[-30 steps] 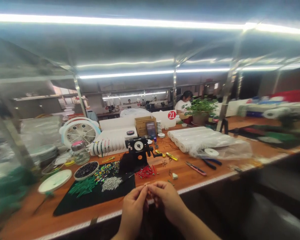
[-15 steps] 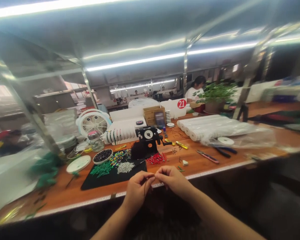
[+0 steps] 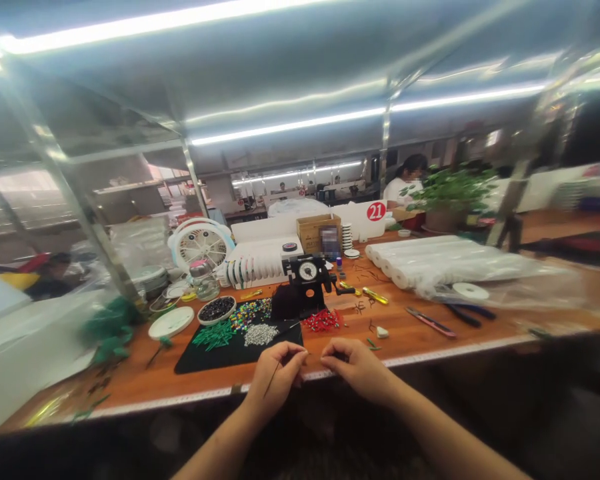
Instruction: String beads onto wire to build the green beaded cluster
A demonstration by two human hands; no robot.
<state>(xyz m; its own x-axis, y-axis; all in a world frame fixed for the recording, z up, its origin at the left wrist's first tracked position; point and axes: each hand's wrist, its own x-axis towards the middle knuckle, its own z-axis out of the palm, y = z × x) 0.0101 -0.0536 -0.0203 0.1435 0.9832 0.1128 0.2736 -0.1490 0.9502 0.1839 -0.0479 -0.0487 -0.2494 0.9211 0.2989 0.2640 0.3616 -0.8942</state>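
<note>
My left hand (image 3: 276, 375) is closed in a pinch at the table's front edge, with a thin dark cord (image 3: 271, 380) lying across it. Just to its right, a small gap away, my right hand (image 3: 356, 371) is pinched too; what its fingertips hold, if anything, is too small to name. Beyond them a black mat (image 3: 193, 360) bears green pieces (image 3: 214, 336), silver beads (image 3: 261, 335) and mixed coloured beads (image 3: 250, 313). Red beads (image 3: 323, 321) lie by the mat's right side, near a black device with a dial (image 3: 309, 271).
A bowl of black beads (image 3: 217, 310) and a white lid (image 3: 171, 323) are at the left, before a fan (image 3: 203, 248). Pliers (image 3: 431, 322), white rolls (image 3: 420, 257) and a potted plant (image 3: 445, 193) stand or lie rightward. A person (image 3: 403, 187) sits behind.
My hands were touching at the fingertips and are now slightly apart. The cord now lies across the back of my left hand. The whole view has shifted, so the table appears further right.
</note>
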